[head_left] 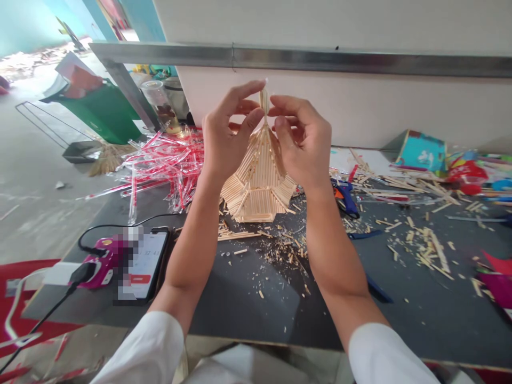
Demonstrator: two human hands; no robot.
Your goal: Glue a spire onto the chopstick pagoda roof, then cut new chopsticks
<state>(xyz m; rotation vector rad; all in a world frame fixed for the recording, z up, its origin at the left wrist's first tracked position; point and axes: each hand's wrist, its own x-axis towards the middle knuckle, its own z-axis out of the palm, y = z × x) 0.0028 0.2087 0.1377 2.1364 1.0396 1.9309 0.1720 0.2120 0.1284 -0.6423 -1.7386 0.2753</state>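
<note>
In the middle of the table stands a small pagoda-like model [262, 160] built of thin pale wooden sticks, with flared eaves and a narrow spire [264, 104] on top. My left hand [234, 120] is bent round the left side of the spire, its index fingertip at the very tip and its thumb lower down. From the other side, the curled fingers of my right hand [300, 128] meet the spire, with the thumb by the upper roof. A whitish bit shows at the tip, too small to make out. Both hands partly cover the upper roof.
Wood scraps [286, 250] litter the dark table [256, 298]. A blue glue gun [347, 198] lies right of the model. Red-and-clear plastic wrappers [172, 165] are heaped left, behind a phone [144, 264] and a purple power strip [102, 264]. A metal rail [300, 61] runs behind.
</note>
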